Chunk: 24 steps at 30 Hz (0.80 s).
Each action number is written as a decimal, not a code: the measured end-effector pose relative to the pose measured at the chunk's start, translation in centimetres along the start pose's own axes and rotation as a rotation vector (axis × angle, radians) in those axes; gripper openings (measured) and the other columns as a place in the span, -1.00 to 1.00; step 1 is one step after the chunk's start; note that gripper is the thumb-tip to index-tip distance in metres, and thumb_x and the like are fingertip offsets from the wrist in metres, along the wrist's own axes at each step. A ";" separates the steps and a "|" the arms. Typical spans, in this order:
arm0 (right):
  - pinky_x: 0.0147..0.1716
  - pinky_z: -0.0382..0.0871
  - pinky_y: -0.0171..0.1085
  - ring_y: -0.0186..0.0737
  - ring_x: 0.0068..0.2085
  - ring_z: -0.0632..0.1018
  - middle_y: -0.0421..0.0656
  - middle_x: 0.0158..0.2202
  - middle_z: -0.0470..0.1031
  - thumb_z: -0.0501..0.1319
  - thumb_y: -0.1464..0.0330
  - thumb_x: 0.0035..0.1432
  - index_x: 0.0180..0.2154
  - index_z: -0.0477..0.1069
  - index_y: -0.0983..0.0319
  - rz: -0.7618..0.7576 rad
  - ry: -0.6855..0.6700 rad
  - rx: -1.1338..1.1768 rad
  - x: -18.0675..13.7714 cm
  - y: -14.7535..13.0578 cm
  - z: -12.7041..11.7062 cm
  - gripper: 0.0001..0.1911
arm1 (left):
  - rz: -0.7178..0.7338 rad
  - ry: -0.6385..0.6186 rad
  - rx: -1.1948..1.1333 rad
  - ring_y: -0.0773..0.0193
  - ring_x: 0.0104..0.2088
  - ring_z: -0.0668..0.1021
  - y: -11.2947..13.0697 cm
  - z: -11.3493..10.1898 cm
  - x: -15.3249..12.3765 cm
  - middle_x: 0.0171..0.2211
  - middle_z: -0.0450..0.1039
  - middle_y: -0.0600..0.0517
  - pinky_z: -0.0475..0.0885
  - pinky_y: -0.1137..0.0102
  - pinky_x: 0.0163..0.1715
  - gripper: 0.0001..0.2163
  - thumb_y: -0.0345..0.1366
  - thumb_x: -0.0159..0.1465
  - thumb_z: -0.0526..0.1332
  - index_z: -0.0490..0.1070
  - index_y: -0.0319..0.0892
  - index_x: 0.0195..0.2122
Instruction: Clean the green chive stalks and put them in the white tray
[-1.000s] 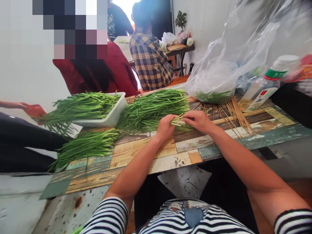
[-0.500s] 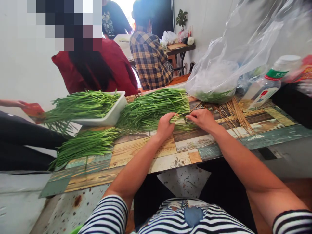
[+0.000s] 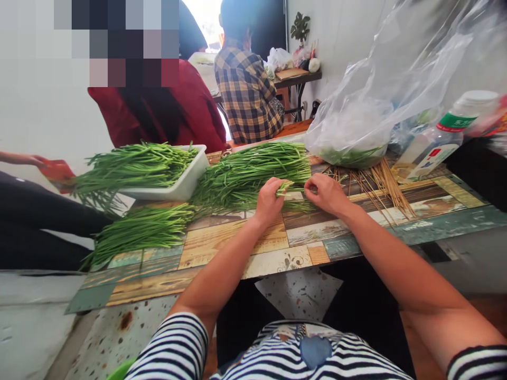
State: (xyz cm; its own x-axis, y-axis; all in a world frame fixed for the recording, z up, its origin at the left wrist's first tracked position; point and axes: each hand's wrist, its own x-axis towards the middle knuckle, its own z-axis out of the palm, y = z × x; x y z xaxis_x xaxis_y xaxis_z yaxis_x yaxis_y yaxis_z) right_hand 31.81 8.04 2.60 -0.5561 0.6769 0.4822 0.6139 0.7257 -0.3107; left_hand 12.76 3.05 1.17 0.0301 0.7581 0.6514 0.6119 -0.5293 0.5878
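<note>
My left hand is closed round a small bundle of green stalks, whose cut ends stick out to the right. My right hand is pinched at those ends, fingers together. Both hands hover over the patterned table, at the near edge of a big pile of green stalks. Bamboo skewers lie fanned out just right of my right hand.
A white tray heaped with stalks stands at the back left, a loose stalk pile before it. A plastic bag and a bottle are at the right. A person in red and a person in plaid sit beyond.
My hands have drawn slightly apart; the right hand slid from over the bundle to its cut ends. The view shifted a little.
</note>
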 end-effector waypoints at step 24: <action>-0.56 0.19 -0.34 -0.39 -0.58 0.30 -0.24 -0.59 0.38 0.26 0.07 0.01 -0.47 0.45 0.26 0.455 0.188 0.899 0.8 0.2 0.7 -0.64 | -0.010 -0.122 0.099 0.28 -0.36 0.57 -0.6 0.2 -0.4 -0.39 0.59 0.02 0.37 0.40 -0.24 -0.84 -0.44 0.20 0.18 0.58 -0.14 -0.35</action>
State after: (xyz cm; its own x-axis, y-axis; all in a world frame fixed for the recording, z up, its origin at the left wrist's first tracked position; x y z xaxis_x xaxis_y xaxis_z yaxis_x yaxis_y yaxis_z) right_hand 31.11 8.86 2.40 -0.2314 0.9370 0.2618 0.0549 0.2812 -0.9581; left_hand 12.58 3.17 0.51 0.1151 0.8071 0.5791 0.6874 -0.4856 0.5401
